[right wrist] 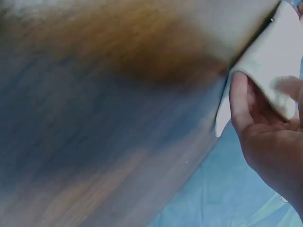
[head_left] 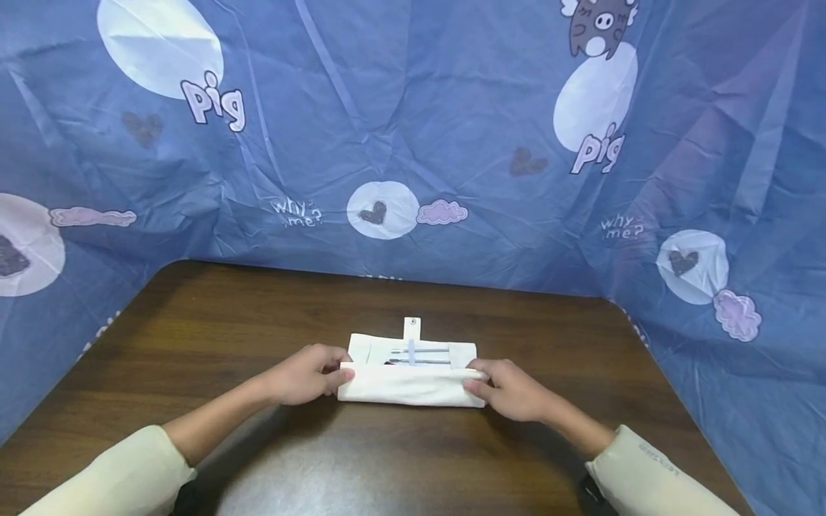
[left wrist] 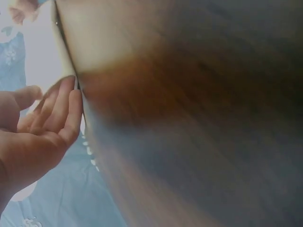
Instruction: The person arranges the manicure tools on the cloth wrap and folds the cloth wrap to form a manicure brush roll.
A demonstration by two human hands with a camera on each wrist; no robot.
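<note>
A white cloth tool roll (head_left: 409, 388) lies on the brown wooden table with its near side folded up and over. Slim metallic tools (head_left: 432, 362) lie across its open inner face under a pale band; the fold covers part of them. From the far edge sticks out a short strap (head_left: 411, 330) with a snap button. At the left end my left hand (head_left: 302, 375) grips the fold, thumb on top and fingers inside it. My right hand (head_left: 514, 391) pinches the opposite end likewise. In the right wrist view the fingers reach under the curled cloth (right wrist: 270, 56).
The wooden table (head_left: 413, 459) extends to both sides and toward me. Behind it and at both sides hangs a blue printed curtain (head_left: 413, 129), close to the table's far edge.
</note>
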